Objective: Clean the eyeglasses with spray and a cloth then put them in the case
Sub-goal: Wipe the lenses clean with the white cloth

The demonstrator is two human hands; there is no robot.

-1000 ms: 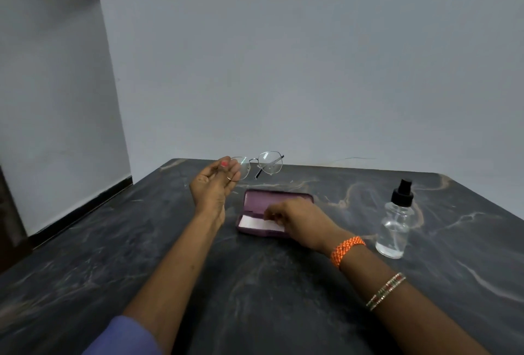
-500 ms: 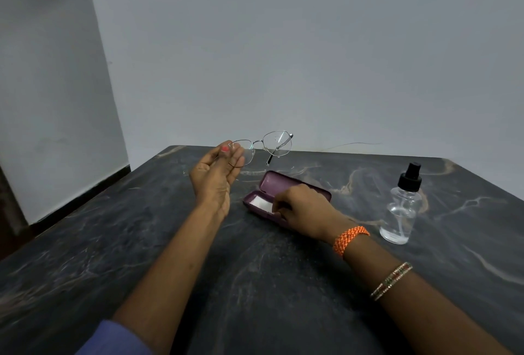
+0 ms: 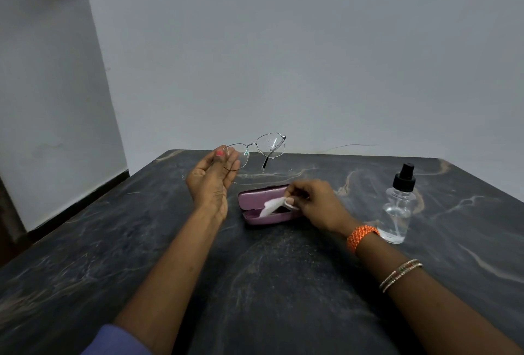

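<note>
Progress: the wiping was judged not yet begun; the cloth (image 3: 272,205) was only partly lifted out of the open case (image 3: 255,201). Droplets seemed to be visible on the far lens, so the spraying was judged probably done, though this could not be told for certain. Wiping and casing were judged left to do.
Right hand (image 3: 314,203): fingers were curled and the cloth was pinched at the fingertips, just above the case, with its lower end trailing inside.
Case: it was laid open on the table (image 3: 255,283), between the two hands; its lid was tilted back toward the wall.
Bottle (image 3: 398,207): it was stood upright on the table, right of the right hand and apart from it, untouched.
Left hand (image 3: 211,181): it was raised, palm up, with the glasses (image 3: 255,150) pinched at the near lens rim between thumb and fingers.
Glasses: they were held in the air beyond the case, well above the table, one temple hanging down.
</note>
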